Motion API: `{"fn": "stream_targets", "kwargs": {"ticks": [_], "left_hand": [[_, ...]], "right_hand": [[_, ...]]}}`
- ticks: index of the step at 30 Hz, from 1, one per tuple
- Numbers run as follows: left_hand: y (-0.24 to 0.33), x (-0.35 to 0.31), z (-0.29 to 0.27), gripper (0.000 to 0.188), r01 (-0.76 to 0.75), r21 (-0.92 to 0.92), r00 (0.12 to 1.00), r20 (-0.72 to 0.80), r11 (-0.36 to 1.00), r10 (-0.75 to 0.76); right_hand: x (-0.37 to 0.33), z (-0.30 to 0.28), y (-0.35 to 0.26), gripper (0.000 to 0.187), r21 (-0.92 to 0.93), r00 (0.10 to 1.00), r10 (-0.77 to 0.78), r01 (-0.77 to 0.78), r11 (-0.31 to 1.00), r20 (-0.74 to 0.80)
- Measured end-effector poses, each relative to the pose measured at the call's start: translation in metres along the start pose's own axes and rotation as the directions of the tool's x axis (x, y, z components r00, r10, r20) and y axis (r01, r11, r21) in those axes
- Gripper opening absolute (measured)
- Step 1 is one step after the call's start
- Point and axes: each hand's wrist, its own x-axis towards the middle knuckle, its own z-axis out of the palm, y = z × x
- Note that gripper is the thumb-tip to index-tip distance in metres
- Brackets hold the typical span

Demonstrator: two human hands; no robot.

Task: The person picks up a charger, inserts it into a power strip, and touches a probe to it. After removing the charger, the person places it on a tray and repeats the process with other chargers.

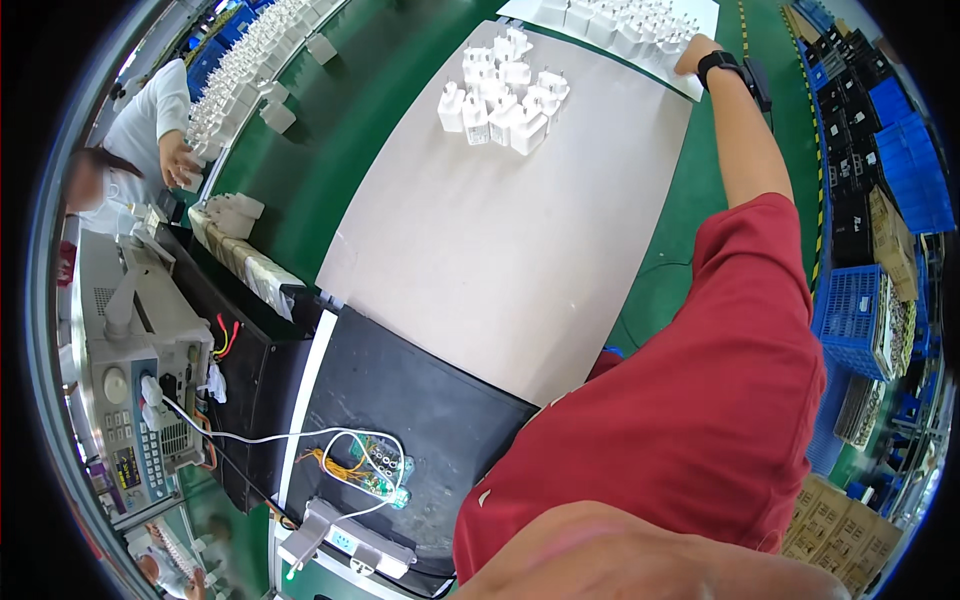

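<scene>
A worker in a red shirt stretches the right hand (698, 55) past the far right corner of the pale grey surface (480, 240) to white plug adapters (625, 35) ranked on a white board (705, 18), the fingers too hidden to tell whether they hold one, while the left hand is out of view. On the far part of the surface stands a cluster of white adapters (500, 105), prongs up. Nearer than the surface, a black panel (450, 400) bears a wired green circuit board (385, 465), and well left of the surface a co-worker's hand (176, 158) touches another adapter.
</scene>
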Motion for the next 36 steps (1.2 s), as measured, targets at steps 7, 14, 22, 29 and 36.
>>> {"fn": "stream_targets", "kwargs": {"ticks": [7, 14, 22, 29, 36], "left_hand": [[0.004, 0.002, 0.003, 0.039, 0.287, 0.844, 0.915, -0.101, 0.453, -0.391], [0.047, 0.030, 0.054, 0.037, 0.610, 0.531, 0.760, -0.182, 0.588, -0.624], [0.025, 0.078, 0.132, 0.033, 0.539, 0.404, 0.842, -0.257, 0.739, -0.474], [-0.045, 0.075, 0.194, 0.066, 0.726, -0.083, 0.629, -0.323, 0.683, -0.707], [-0.089, 0.093, 0.228, 0.063, 0.652, 0.339, 0.757, -0.240, 0.678, -0.608]], "right_hand": [[0.017, 0.034, 0.030, 0.090, 0.589, 0.988, 0.084, 0.011, 0.808, -0.133], [-0.063, -0.015, -0.009, 0.063, 0.758, 0.944, 0.021, 0.251, 0.602, -0.329], [-0.275, -0.153, -0.142, 0.043, 0.670, 0.387, -0.840, 0.741, 0.038, -0.381], [-0.367, -0.191, -0.205, 0.044, 0.719, 0.053, -0.971, 0.682, -0.134, -0.231], [-0.398, -0.208, -0.245, 0.037, 0.748, -0.058, -0.984, 0.642, -0.166, -0.169]]}}
